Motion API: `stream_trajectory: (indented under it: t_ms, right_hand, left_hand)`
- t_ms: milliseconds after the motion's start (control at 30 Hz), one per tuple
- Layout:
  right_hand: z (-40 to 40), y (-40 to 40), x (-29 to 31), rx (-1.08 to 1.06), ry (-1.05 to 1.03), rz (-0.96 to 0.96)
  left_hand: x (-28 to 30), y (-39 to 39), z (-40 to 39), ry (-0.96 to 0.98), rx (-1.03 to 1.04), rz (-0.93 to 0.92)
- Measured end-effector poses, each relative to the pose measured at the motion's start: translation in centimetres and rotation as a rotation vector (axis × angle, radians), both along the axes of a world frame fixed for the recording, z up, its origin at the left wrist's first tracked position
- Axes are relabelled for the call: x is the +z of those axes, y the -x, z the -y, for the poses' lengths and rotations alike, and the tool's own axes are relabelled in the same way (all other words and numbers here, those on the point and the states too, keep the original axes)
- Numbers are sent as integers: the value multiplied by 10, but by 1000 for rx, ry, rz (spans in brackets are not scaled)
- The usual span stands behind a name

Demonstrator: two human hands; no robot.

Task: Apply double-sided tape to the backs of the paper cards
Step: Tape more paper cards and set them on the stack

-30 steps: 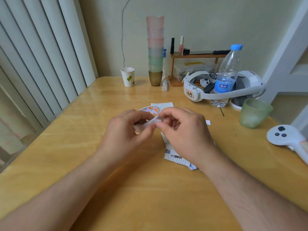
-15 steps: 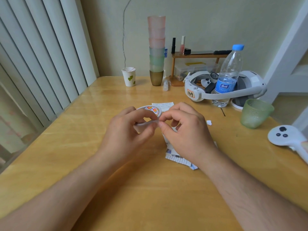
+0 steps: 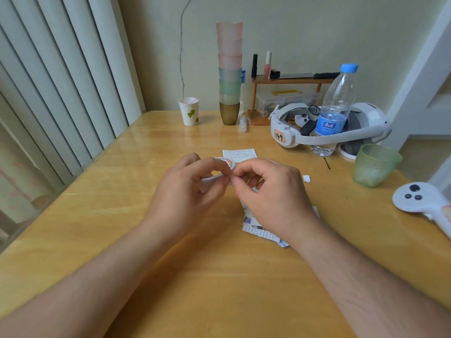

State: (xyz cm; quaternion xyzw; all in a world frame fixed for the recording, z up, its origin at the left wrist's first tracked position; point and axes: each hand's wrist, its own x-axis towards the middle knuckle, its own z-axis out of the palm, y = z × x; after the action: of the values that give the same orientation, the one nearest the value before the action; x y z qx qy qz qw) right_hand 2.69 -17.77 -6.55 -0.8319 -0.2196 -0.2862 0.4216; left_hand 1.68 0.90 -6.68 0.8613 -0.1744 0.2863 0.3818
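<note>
Head: tape roll (image 3: 225,164) pinched between hands (image 3: 234,184).

A tag on the white headset's band (image 3: 279,137), at about one o'clock across the table, reads "149". The water bottle's blue label (image 3: 330,125) and the printed slip (image 3: 240,153) carry print too small to read.

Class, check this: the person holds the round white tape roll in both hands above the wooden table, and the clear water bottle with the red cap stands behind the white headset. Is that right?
One detail is wrong. The head view shows the clear water bottle has a blue cap, not red. The rest stands: left hand and right hand hold the round white tape roll above the wooden table, near the white headset.
</note>
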Motion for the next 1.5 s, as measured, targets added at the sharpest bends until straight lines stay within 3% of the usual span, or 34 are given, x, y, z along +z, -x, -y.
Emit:
stream_trajectory:
  t_ms: [100,433,867,1267,1500]
  right_hand:
    - [0,0,2,7,-17,-82]
    - [0,-5,0,24,96,106]
    - [0,-2,2,38,171,159]
    - [-3,-5,-1,64,89,186]
    - [-8,-5,-1,26,80,236]
  left_hand:
    - [-1,-1,1,-6,14,3]
    - [-2,-1,3,-10,45,-18]
    - [6,6,7,-128,25,-145]
    - [5,5,11,38,-82,-186]
    - [-1,-5,9,258,-168,-262]
